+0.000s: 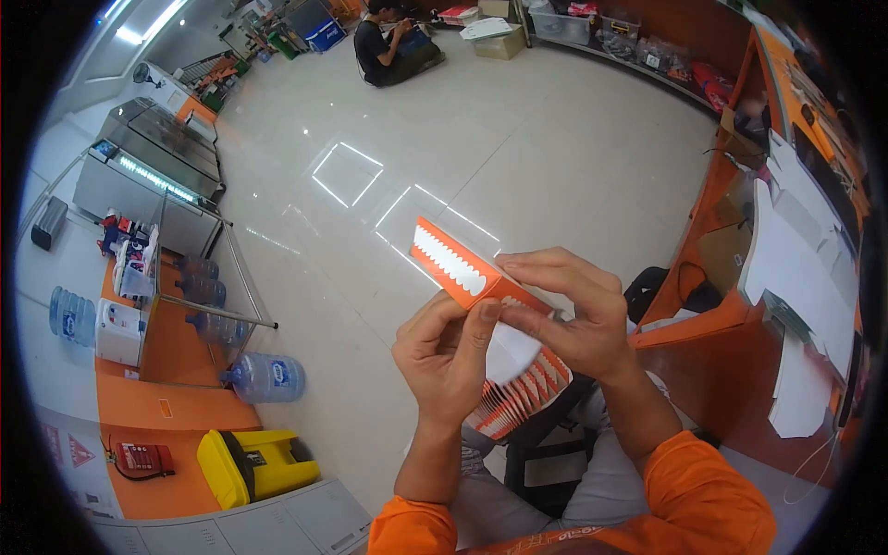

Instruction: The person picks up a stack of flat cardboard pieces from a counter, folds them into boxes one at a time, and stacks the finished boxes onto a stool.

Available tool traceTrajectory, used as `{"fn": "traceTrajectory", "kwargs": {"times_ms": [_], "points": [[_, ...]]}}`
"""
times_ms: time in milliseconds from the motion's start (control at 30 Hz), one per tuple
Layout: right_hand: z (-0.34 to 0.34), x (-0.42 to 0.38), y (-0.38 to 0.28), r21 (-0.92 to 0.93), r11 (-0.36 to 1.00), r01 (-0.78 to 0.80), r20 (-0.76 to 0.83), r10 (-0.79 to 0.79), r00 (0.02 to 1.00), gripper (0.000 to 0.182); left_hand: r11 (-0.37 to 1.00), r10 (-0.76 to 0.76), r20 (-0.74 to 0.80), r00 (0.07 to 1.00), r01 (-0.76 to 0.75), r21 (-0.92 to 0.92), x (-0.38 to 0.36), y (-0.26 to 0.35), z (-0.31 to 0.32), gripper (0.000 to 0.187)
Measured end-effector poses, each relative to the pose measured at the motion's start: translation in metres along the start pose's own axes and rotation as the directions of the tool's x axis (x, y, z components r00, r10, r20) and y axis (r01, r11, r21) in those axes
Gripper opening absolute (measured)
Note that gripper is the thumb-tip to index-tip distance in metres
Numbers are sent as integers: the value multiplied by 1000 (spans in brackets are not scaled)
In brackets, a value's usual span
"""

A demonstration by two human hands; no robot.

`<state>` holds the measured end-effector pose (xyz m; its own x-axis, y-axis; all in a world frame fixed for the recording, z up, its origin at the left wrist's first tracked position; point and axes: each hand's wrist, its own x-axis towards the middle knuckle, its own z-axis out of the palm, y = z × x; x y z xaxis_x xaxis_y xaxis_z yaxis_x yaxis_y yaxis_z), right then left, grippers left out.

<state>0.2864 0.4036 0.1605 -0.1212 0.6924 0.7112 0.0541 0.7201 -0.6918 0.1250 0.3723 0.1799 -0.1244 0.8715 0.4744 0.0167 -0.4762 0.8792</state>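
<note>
An orange folded paperboard piece (453,264) with a white scalloped pattern is held up in front of me, tilted, between both hands. My left hand (442,356) pinches its near end, thumb on top. On the other side, my right hand (575,314) grips the same end with thumb and bent fingers. A white rounded item (510,355) shows just below my hands; its kind I cannot make out. Under that, a row of orange-and-white folded pieces (523,400) stands packed together over my lap.
An orange desk (689,324) with white sheets (800,287) is at my right. To the left are a yellow bin (264,467), a water jug (268,377) and a metal-framed rack (250,277). A person (388,46) sits on the floor far ahead.
</note>
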Motion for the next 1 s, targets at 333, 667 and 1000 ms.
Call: {"fn": "traceTrajectory", "kwargs": {"times_ms": [333, 667, 1000], "points": [[9, 0, 3, -41, 992, 123, -102, -126, 987, 48, 996, -42, 31, 999, 45, -76, -2, 6, 1, 16], [7, 1, 0, -151, 983, 105, -56, -115, 992, 52, 990, 136, 60, 989, -134, -39, 4, -6, 3, 10], [10, -1, 7, -52, 997, 62, -52, -65, 997, 46, 990, -125, 71, 990, 130, -63, 3, -2, -1, 12]]}}
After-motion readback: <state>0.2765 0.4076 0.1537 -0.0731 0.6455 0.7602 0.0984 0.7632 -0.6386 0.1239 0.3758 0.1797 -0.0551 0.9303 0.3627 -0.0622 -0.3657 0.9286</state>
